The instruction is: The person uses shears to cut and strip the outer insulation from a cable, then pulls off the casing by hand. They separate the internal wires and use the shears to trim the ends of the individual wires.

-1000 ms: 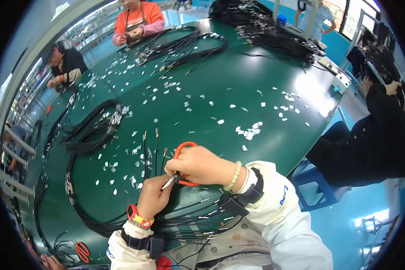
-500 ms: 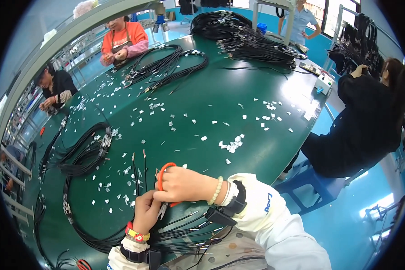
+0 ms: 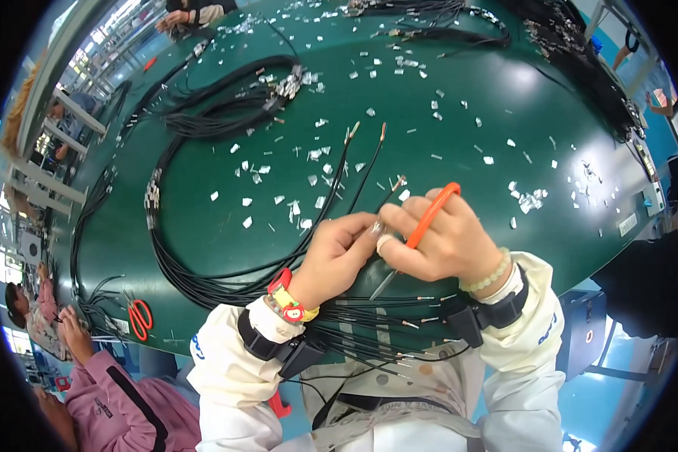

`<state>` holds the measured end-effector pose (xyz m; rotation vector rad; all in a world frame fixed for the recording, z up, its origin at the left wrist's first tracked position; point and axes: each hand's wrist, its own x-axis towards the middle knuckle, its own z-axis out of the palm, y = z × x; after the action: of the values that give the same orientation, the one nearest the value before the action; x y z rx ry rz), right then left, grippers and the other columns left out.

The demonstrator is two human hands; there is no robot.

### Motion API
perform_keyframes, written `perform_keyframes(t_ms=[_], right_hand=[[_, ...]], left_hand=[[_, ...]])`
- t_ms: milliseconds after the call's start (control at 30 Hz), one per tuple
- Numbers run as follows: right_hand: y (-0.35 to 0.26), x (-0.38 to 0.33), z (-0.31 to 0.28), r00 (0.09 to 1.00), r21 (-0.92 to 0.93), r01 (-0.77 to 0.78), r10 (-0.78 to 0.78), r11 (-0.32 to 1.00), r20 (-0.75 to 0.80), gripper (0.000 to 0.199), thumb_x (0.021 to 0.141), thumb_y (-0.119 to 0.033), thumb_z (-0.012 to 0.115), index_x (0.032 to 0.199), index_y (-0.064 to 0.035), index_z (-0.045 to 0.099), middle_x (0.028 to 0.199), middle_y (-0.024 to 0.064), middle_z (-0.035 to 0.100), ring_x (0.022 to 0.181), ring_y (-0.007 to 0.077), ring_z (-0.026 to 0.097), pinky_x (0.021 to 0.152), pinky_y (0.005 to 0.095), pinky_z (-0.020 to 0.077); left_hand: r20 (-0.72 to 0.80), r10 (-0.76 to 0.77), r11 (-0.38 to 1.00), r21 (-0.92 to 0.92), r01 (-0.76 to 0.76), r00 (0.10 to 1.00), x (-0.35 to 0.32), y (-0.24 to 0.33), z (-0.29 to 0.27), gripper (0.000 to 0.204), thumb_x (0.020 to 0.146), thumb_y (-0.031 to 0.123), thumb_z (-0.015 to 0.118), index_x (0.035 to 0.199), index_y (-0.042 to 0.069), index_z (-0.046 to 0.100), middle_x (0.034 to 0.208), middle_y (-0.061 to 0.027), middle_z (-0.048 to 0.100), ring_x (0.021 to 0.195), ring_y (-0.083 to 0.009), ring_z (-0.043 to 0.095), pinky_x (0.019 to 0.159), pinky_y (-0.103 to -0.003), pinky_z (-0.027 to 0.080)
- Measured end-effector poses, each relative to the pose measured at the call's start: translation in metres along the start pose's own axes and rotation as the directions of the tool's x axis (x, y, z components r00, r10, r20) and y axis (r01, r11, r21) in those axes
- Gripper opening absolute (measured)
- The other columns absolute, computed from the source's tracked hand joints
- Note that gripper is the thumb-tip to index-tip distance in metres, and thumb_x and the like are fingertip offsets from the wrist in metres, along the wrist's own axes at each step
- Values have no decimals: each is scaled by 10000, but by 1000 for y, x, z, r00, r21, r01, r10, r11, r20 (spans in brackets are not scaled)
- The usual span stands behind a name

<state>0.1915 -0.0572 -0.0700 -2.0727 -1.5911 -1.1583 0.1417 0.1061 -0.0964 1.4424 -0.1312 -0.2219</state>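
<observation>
My right hand [image 3: 446, 239] is closed round orange-handled scissors [image 3: 432, 215], whose blade points down below the fingers. Its fingertips meet those of my left hand [image 3: 333, 255], which is pinched on a thin black cable [image 3: 389, 197]. That cable's stripped, copper-coloured end sticks up just beyond the fingers. What lies right between the fingertips is too small to make out. Two more cable ends with bare tips stand out past my left hand. Under my wrists a fan of black cables [image 3: 369, 324] with pale tips spreads toward my lap.
A coiled bundle of black cables [image 3: 226, 120] lies on the green table [image 3: 429, 83] at the left. White scraps [image 3: 531, 200] are scattered about. Red-handled scissors [image 3: 138, 316] lie by the left edge, near a person in pink [image 3: 128, 403]. A dark-clothed person sits at the right.
The view has swung down and to the left, bringing the person in pink into sight. My hands, crossed over each other before, now meet at the fingertips. The scissors stay in my right hand.
</observation>
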Motion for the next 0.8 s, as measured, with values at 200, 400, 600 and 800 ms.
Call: perform_keyframes(t_ms=[200,400,600,800], right_hand=[[8,-1,-2,994,164,-101,94,981,51,213,620,-147,627,773,-92,488,744,36,545,552,171,489,509,286,403],[-6,1,-27,693,310,-720,618,621,371,434,627,-313,711,886,-35,501,655,83,536,521,252,509,499,328,417],[-11,2,-29,557,149,-755,503,639,661,552,631,-427,713,916,-4,502,583,111,530,547,301,542,511,359,425],[-10,3,-29,529,137,-768,498,626,687,575,639,-464,695,923,0,508,590,117,534,547,298,543,518,359,427]], left_hand=[[-47,263,906,356,-230,964,2,3,5,162,869,100,486,916,-33,568,564,32,474,490,-23,379,445,-180,312],[-144,185,977,131,-167,972,-11,6,3,155,866,93,492,900,-33,575,562,4,489,489,-27,392,440,-188,318],[-80,346,892,336,-301,935,-13,10,5,165,872,87,477,920,-42,568,585,-13,517,479,-39,409,442,-189,324],[-37,398,838,422,-347,917,-12,12,6,153,857,70,494,938,-29,578,627,-52,569,493,-71,461,465,-198,363]])
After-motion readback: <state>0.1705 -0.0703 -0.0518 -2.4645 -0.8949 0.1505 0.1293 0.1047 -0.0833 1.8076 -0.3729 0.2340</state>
